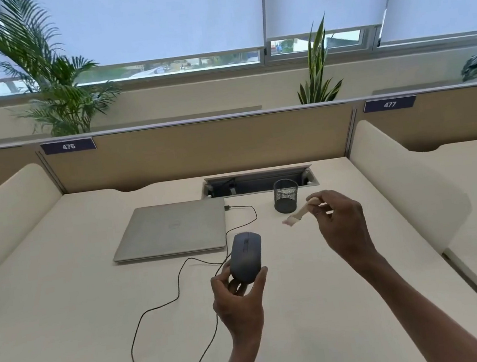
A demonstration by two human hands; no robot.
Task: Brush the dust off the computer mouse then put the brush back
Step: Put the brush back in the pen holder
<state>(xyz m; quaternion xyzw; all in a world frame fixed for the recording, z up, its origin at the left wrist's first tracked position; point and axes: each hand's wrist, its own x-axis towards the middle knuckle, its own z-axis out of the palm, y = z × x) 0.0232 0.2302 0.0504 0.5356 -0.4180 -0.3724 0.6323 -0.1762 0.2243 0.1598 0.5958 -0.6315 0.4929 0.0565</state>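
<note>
My left hand (238, 298) holds a dark grey wired computer mouse (246, 256) lifted off the desk, fingers wrapped under its rear end. Its black cable (180, 281) loops over the desk to the laptop. My right hand (341, 222) grips a small wooden-handled brush (298, 214), bristles pointing left and down, blurred. The brush hangs to the right of the mouse, apart from it, just in front of a black mesh pen cup (285, 195).
A closed silver laptop (171, 229) lies at the left of the mouse. An open cable tray (258, 181) runs along the back of the beige desk (68, 322). Padded dividers rise at both sides, a partition panel behind.
</note>
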